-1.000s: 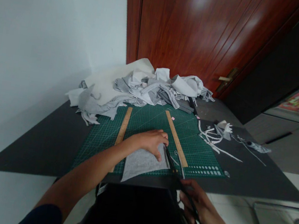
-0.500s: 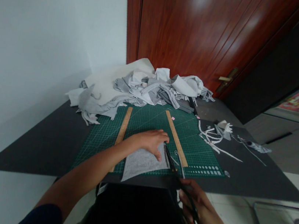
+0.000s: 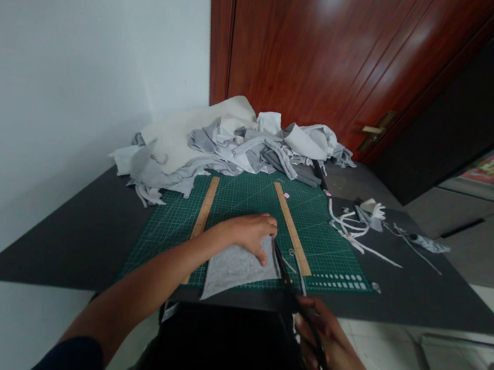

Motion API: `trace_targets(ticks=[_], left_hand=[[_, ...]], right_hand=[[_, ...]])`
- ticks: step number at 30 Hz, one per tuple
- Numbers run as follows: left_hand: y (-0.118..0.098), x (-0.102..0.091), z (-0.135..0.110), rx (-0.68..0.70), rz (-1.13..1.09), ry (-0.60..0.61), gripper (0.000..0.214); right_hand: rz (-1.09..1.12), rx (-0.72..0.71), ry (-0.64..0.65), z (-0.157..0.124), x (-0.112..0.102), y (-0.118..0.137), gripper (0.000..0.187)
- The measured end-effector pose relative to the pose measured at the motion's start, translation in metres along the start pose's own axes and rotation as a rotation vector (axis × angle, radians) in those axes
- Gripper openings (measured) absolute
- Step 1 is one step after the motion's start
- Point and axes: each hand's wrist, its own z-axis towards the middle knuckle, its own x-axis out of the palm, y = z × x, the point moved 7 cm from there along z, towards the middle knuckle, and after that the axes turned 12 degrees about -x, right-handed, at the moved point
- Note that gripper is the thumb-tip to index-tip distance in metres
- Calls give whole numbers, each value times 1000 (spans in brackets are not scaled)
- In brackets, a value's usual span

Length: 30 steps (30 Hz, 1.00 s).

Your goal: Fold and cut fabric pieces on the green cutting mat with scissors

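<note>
A piece of grey fabric (image 3: 239,268) lies on the green cutting mat (image 3: 244,203), its lower edge reaching over the dark tabletop. My left hand (image 3: 254,235) is on its upper part, fingers curled at the top right corner and thumb pressed on the cloth. My right hand (image 3: 315,332) is wrapped round the handles of black scissors (image 3: 287,282), just past the table's front edge. The blades point up and left along the fabric's right edge, their tips close to my left fingertips. A thin pale strip (image 3: 300,275) lies right beside the blades.
Two wooden rulers (image 3: 204,208) (image 3: 291,228) lie on the mat, left and right of the fabric. A heap of grey and white cloth (image 3: 252,149) fills the table's back. White strips and scraps (image 3: 351,227) lie at the right. Behind stands a brown door (image 3: 316,48).
My left fingertips have drawn back very slightly to the left at the fabric's corner. The scissors and my right hand stay almost in place.
</note>
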Motion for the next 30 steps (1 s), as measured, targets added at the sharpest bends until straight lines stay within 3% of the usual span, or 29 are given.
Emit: trace_targets(ticks=[5, 19, 30], left_hand=[[0, 0, 0, 15, -12, -8, 60], [0, -1, -1, 10, 12, -9, 63], [-2, -2, -1, -13, 20, -17, 72]], right_hand=[[2, -18, -26, -1, -2, 0, 69], [-23, 3, 84, 10, -1, 7, 63], [-14, 23, 78, 14, 7, 16, 70]])
